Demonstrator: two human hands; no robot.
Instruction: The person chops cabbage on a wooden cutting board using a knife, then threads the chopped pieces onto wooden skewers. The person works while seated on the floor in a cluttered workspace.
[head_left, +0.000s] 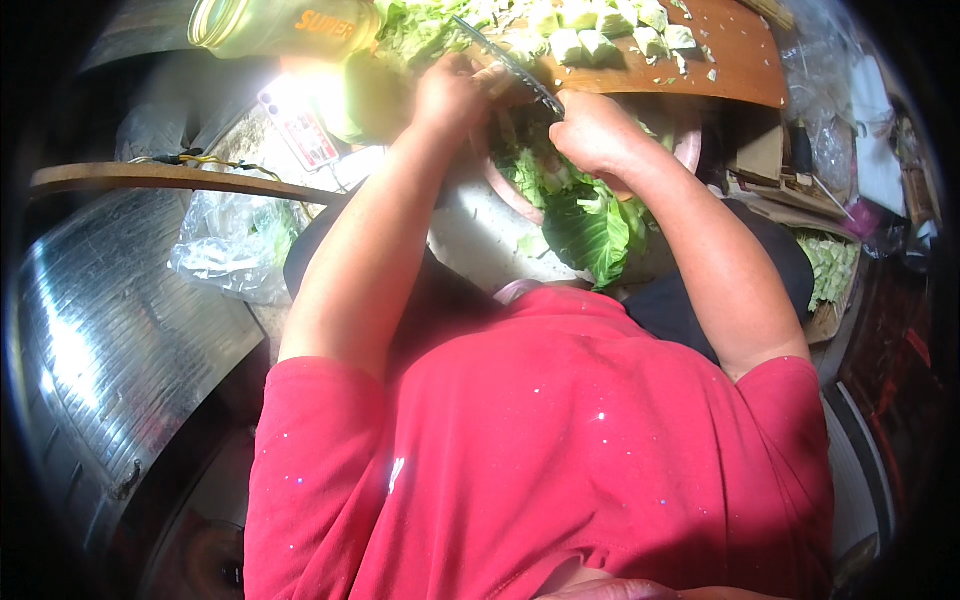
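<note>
My right hand (596, 135) grips the handle end of a knife (510, 64), whose speckled blade points up and left across the near edge of a wooden board (739, 60). Close to the blade is my left hand (457, 90), its fingers curled around something pale that is mostly hidden. Cut pieces of pale green stem (598, 45) lie on the board, with shredded greens (420, 30) to their left. Below my hands a round pink-rimmed container (506, 187) holds leafy trimmings, and a large green leaf (592, 236) hangs at its near side.
A clear jar (285, 28) with orange lettering lies at the upper left. Near it are a printed card-like item (300, 131) and a plastic bag (236, 240). Cardboard (757, 146) and a box of chopped greens (829, 270) stand at the right.
</note>
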